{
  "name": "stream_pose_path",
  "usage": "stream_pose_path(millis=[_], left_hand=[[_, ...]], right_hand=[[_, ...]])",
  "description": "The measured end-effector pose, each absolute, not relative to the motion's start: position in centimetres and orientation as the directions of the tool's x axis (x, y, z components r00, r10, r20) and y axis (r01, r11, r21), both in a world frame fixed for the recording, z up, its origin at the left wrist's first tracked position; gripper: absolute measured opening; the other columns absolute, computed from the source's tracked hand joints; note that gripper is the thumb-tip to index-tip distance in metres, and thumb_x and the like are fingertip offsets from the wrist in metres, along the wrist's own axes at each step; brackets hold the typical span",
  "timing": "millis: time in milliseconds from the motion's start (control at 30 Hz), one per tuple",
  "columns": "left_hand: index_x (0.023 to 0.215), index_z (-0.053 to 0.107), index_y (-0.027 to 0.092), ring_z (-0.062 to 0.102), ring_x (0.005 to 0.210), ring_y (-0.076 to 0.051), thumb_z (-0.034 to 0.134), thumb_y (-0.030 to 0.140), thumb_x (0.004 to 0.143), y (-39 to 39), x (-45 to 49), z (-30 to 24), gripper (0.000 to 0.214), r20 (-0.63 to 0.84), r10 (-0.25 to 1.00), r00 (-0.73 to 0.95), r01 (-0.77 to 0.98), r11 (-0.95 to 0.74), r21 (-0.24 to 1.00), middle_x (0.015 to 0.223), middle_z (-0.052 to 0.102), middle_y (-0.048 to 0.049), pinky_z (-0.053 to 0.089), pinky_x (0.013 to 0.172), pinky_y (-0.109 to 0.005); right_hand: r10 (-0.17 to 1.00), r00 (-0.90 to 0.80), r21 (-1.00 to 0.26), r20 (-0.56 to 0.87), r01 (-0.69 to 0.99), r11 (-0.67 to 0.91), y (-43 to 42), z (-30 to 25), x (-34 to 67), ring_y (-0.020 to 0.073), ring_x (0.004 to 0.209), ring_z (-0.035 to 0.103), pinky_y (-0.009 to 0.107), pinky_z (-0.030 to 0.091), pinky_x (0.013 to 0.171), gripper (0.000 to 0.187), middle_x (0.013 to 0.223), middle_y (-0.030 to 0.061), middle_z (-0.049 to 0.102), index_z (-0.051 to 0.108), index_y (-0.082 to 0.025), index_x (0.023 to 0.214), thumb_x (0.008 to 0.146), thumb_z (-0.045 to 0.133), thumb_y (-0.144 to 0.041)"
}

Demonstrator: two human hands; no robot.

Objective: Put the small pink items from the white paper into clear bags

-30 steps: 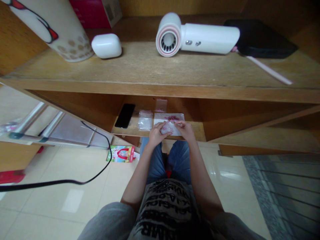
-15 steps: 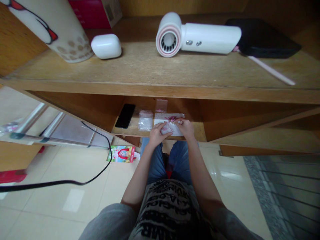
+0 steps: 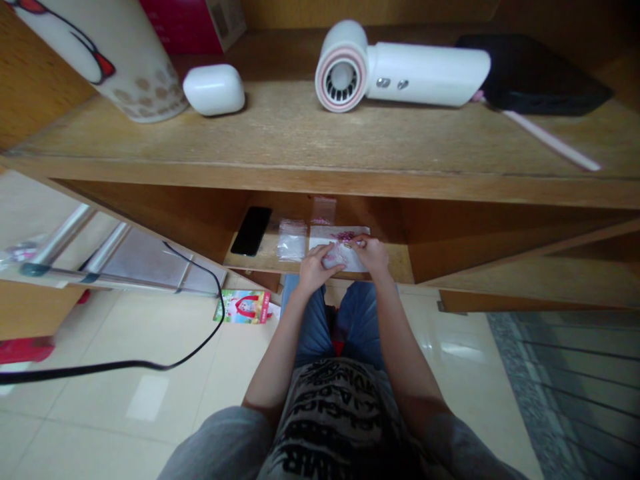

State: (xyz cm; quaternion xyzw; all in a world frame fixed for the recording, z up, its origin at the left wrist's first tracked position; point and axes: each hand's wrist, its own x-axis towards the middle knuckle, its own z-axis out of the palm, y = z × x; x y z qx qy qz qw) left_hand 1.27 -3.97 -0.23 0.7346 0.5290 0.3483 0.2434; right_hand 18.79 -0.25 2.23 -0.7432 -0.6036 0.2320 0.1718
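Pink beads (image 3: pixel 343 236) lay just left of the nearer right hand (image 3: pixel 374 256) — fingers narrow, their grip unclear; left hand (image 3: pixel 314 269) held a clear bag (image 3: pixel 337 257).

Left hand (image 3: pixel 314 269) curled, right hand (image 3: pixel 374 256) angled inward

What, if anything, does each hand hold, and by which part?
The left hand seems to hold a clear plastic bag by its left side. What the right hand pinches, if anything, cannot be told.
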Motion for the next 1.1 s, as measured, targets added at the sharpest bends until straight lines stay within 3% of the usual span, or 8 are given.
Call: stream_pose_path(millis=[600, 900, 1100], left_hand=[[0.120, 0.054, 0.021, 0.057, 0.103, -0.021, 0.070, 0.046, 0.068, -4.0, 1.3, 0.0, 0.060, 0.243, 0.951, 0.189, 0.595, -0.308, 0.742, 0.113, 0.061, -0.0072, 0.046, 0.090, -0.035], [0.119, 0.054, 0.020, 0.057, 0.102, -0.021, 0.071, 0.045, 0.068, -4.0, 1.4, 0.1, 0.060, 0.236, 0.954, 0.185, 0.594, -0.300, 0.747, 0.111, 0.061, -0.0073, 0.048, 0.088, -0.034], [0.119, 0.054, 0.021, 0.056, 0.104, -0.020, 0.071, 0.045, 0.067, -4.0, 1.4, -0.1, 0.060, 0.246, 0.953, 0.179, 0.587, -0.304, 0.751, 0.112, 0.061, -0.0067, 0.046, 0.090, -0.035]], right_hand=[[0.978, 0.166, -0.546, -0.124, 0.812, -0.207, -0.3, 2.0, 18.8, 0.0192, 0.076, 0.062, 0.025, 0.040, 0.060, 0.026, 0.081, 0.0036, 0.069, 0.071, -0.028, 0.089, 0.077, 0.054, -0.045], [0.995, 0.099, -0.727, -0.018, 0.681, -0.082, -1.4, 1.2, 18.7, 0.0141, 0.058, 0.054, 0.023, 0.034, 0.052, 0.028, 0.063, 0.0002, 0.062, 0.071, -0.024, 0.085, 0.076, 0.054, -0.045], [1.000, 0.005, -0.792, 0.031, 0.610, 0.022, -2.2, 0.7, 18.3, 0.0132, 0.057, 0.051, 0.024, 0.035, 0.055, 0.028, 0.062, 0.0006, 0.059, 0.069, -0.020, 0.081, 0.075, 0.053, -0.042]])
